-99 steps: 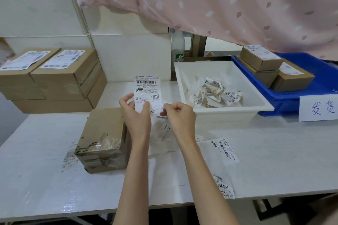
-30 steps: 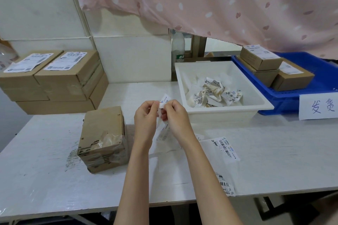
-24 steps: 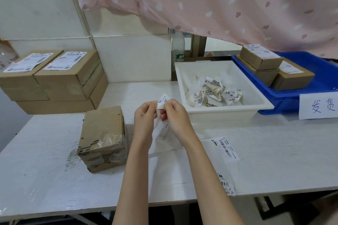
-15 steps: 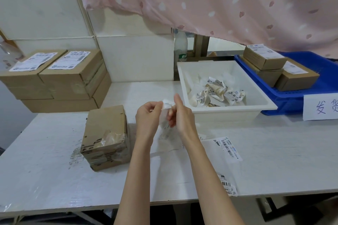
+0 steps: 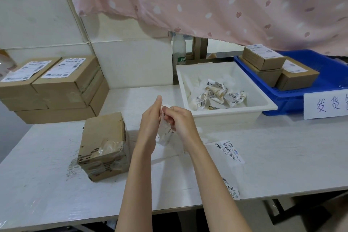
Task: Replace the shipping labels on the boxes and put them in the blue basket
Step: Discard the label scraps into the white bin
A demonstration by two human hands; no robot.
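Your left hand (image 5: 150,124) and right hand (image 5: 180,122) pinch a crumpled label (image 5: 165,133) above the bench centre. The bare box (image 5: 104,145) awaits relabelling; three relabelled boxes already occupy the blue basket (image 5: 301,98).

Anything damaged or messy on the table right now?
Yes. The box beside the left hand has torn, scuffed cardboard and loose tape where a label came off. Tape residue marks the table at its near corner.

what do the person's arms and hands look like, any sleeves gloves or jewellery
Both forearms are bare right down to the bottom edge of the head view, with no sleeve showing. The left hand and right hand wear no gloves, and no watch, bracelet or ring is visible.
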